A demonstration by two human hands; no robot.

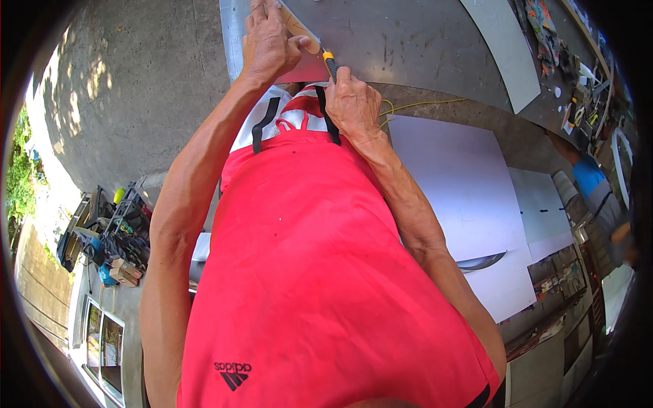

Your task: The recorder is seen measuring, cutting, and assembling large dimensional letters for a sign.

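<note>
My left hand (pixel 269 44) lies with fingers stretched out and thumb spread, pressing on a tan, rounded flat piece (pixel 294 26). That piece rests on a pale bluish sheet (pixel 233 34) at the near edge of the grey tabletop (pixel 401 41). My right hand (pixel 354 102) is closed round a yellow-and-black utility knife (pixel 329 62). The knife's front end sits close to the right edge of the tan piece; its blade is too small to make out. The upper frame edge cuts off part of my left fingers.
A pale curved strip (pixel 507 51) lies on the tabletop's right part, with scattered tools and a patterned cloth (pixel 542 30) beyond. Large white panels (pixel 449 183) stand at my right, near a yellow cord (pixel 425 104). Piled items (pixel 112 234) are on the left.
</note>
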